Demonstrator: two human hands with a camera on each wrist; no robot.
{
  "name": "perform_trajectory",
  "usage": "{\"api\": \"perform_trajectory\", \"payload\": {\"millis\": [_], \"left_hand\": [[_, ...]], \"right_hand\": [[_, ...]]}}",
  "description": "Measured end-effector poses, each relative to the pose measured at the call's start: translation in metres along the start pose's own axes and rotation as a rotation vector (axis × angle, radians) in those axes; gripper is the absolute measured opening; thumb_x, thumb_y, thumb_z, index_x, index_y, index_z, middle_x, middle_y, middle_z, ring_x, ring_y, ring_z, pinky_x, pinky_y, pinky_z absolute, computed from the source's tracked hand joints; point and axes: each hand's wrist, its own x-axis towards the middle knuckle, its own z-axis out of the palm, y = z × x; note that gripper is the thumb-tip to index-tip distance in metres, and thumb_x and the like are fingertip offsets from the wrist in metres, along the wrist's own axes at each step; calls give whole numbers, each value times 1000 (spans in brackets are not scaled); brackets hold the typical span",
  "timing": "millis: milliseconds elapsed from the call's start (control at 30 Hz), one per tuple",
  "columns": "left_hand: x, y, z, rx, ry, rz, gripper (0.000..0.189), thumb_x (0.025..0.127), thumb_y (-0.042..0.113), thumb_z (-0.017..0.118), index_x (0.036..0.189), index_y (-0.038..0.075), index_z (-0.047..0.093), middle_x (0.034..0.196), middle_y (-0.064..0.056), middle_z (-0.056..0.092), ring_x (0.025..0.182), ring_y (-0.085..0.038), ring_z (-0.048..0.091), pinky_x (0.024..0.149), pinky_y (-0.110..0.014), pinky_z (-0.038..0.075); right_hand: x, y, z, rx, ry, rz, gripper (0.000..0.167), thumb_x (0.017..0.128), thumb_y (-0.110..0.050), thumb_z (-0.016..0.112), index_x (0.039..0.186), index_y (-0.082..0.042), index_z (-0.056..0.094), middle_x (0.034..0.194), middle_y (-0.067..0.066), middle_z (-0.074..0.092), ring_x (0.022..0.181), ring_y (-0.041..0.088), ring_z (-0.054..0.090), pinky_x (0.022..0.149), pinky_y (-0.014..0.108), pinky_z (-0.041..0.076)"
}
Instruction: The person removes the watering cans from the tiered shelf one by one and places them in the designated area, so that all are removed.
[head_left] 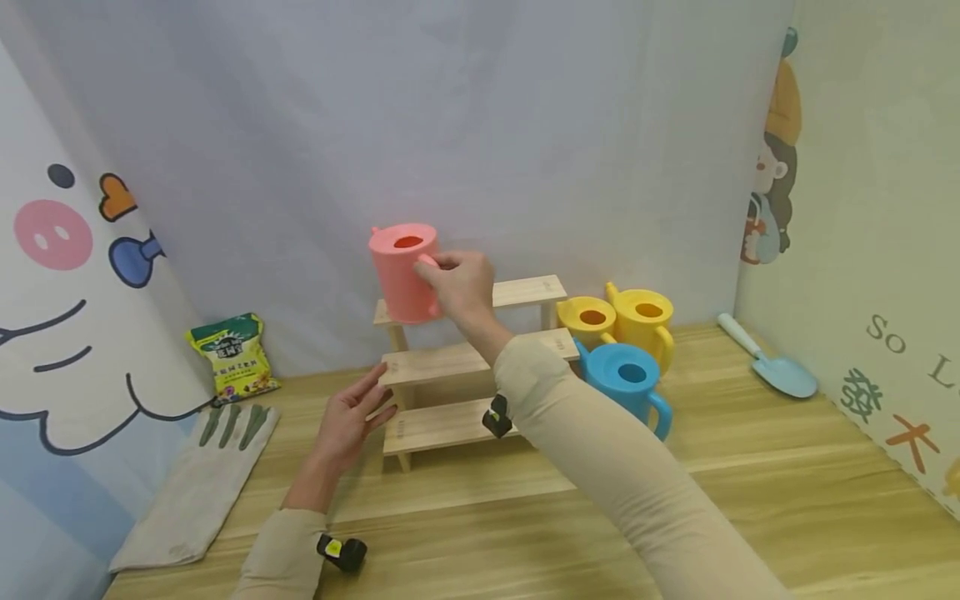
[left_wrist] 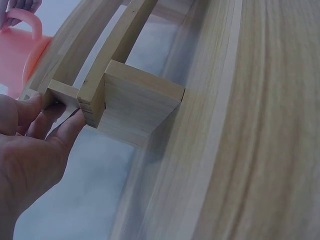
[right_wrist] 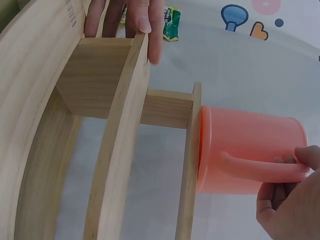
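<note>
A pink watering can (head_left: 403, 275) stands upright at the left end of the top tier of a three-tier wooden stand (head_left: 435, 364). My right hand (head_left: 465, 287) pinches its handle between thumb and fingers. In the right wrist view the can's base (right_wrist: 204, 150) meets the shelf board. My left hand (head_left: 348, 421) holds the left end of the middle tier, thumb above the board and fingers below it, as the left wrist view also shows.
Right of the stand are two yellow watering cans (head_left: 648, 321) and a blue one (head_left: 622, 375), partly behind my sleeve. A light-blue trowel (head_left: 783, 375) lies far right. On the left are a green-yellow packet (head_left: 236, 358) and a pair of gloves (head_left: 198, 492).
</note>
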Motion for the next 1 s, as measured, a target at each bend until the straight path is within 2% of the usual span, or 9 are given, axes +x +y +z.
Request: {"api": "perform_trajectory", "payload": {"millis": [233,267,400,500,567,667,867,1000], "left_hand": [[-1,1,1,-2,-9,-10,50,108,2,41,156,2,30,163,-11,20,145,-36,29,105,-35,50],[-1,2,2,-5,-8,-11,50,108,2,41,156,2,30,163,-11,20,144,-36,29,105,-35,50],[-1,3,2,-8,-1,-9,49,108,2,41,156,1,30,163,-12,21,144,-37,29,104,-35,51],[-1,3,2,-4,0,-11,49,108,2,41,156,1,30,163,-13,22,144,-37,30,104,-35,51],[-1,4,2,1,-2,-8,49,108,2,41,156,1,30,163,-13,22,144,-37,30,104,-35,50],[-2,4,1,16,-7,-2,50,108,4,42,156,2,30,162,-14,22,144,-37,30,105,-35,50],[-3,3,-1,21,-3,-1,50,108,4,43,156,3,30,162,-15,23,144,-36,31,105,-36,50],[-1,4,1,11,-9,-3,50,108,4,42,156,2,30,162,-16,23,144,-36,31,105,-36,49]], "right_hand": [[-4,1,-7,53,41,42,14,84,-14,79,94,-4,80,82,6,73,64,25,68,45,30,58],[-5,0,-9,56,44,40,15,84,-15,78,95,-4,80,82,6,73,64,25,68,46,33,59],[-7,-3,-19,77,46,24,16,85,-17,78,96,-5,80,84,6,73,67,25,67,48,29,59],[-9,-2,-30,83,52,6,16,85,-18,79,95,-5,81,86,6,74,75,21,68,56,25,59],[-11,-1,-38,85,60,-4,17,84,-18,80,94,-5,81,86,6,74,81,17,67,63,25,59],[-17,3,-54,100,79,-15,19,84,-21,81,95,-5,81,86,6,74,82,18,68,66,27,58],[-37,14,-91,131,105,-30,24,83,-24,82,95,-3,80,84,7,74,78,21,68,66,31,59],[-49,16,-122,138,90,-41,26,85,-22,81,99,1,79,79,12,73,78,21,69,75,32,61]]}}
